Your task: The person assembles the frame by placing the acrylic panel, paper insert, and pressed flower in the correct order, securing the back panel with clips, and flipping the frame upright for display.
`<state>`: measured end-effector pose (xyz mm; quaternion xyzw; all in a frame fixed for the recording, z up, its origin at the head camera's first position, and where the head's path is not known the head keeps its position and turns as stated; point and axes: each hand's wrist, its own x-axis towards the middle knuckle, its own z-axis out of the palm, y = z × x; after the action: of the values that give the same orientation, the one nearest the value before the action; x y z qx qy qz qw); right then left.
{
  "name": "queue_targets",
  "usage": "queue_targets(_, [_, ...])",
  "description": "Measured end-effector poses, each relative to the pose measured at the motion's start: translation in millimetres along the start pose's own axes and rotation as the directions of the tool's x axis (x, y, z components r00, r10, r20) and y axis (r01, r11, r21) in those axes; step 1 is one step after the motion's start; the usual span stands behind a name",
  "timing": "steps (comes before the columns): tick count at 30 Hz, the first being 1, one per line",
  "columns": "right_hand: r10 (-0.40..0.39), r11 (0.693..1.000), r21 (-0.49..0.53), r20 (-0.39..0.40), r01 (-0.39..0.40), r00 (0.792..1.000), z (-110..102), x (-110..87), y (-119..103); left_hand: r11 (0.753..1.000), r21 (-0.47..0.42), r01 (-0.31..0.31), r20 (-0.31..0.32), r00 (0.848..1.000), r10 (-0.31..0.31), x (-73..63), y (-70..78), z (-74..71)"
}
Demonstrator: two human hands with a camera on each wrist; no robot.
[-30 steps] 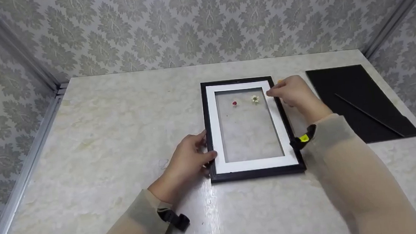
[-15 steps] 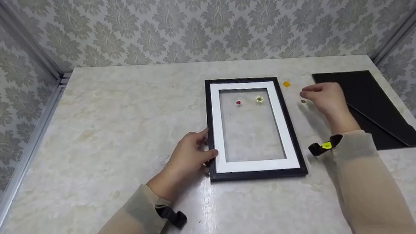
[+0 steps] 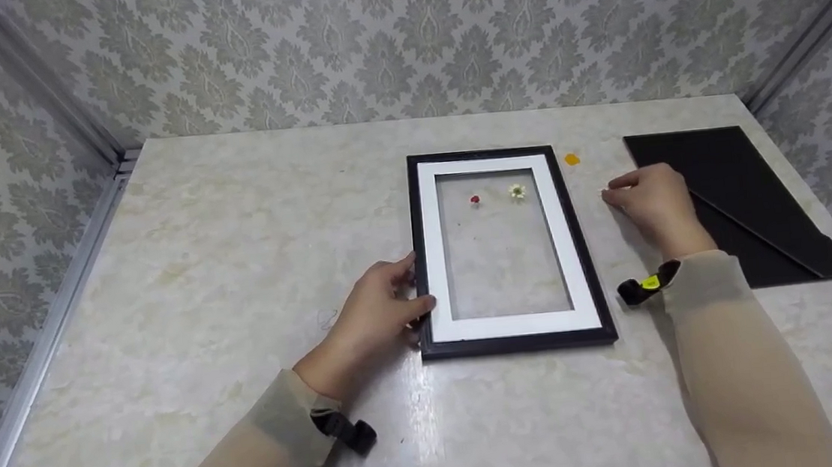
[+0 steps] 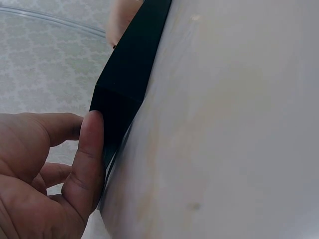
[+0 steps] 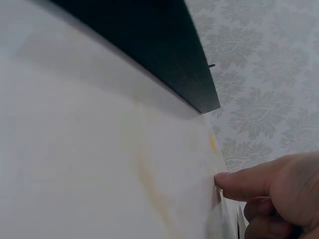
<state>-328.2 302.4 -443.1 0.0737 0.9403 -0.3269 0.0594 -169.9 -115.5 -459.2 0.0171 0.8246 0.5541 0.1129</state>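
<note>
In the head view a black picture frame (image 3: 520, 343) with a white mat (image 3: 516, 325) lies on the table. Its window holds a small red flower (image 3: 475, 200) and a cream-white flower (image 3: 517, 192) near the top. My left hand (image 3: 381, 303) grips the frame's left side, thumb over the border; the left wrist view shows fingers along the frame's dark edge (image 4: 130, 55). Right of the frame, my right hand (image 3: 653, 201) pinches a tiny pale flower (image 3: 603, 191) at the tabletop, mostly hidden by the fingertips.
An orange petal (image 3: 572, 159) lies just beyond the frame's upper right corner. At the right, a black backing board (image 3: 735, 175) lies flat, with a thin slanting strip (image 3: 755, 235) across it. Patterned walls (image 3: 385, 48) close off the back and sides.
My right hand has drawn back from the frame's upper right border to the table at its right, and its fingertips have closed on the small flower there. The left hand keeps its hold.
</note>
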Motion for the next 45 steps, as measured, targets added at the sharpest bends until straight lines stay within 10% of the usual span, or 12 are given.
queue_targets(25, [-0.002,0.994,0.109,-0.002,0.003,1.0,-2,-5.0,1,1.0,-0.004,-0.01,0.017,1.0,0.01,0.1,-0.1,0.3])
queue_targets(33, [-0.118,0.991,0.072,0.007,0.117,0.993,-11,-5.9,-11,1.0,-0.022,0.007,0.033,0.999,-0.006,0.5,0.1,-1.1])
queue_targets(45, [-0.271,0.963,0.063,0.272,0.264,0.923,-1,-39.7,-57,0.999,0.045,-0.006,0.011,1.0,0.005,1.9,0.9,-0.2])
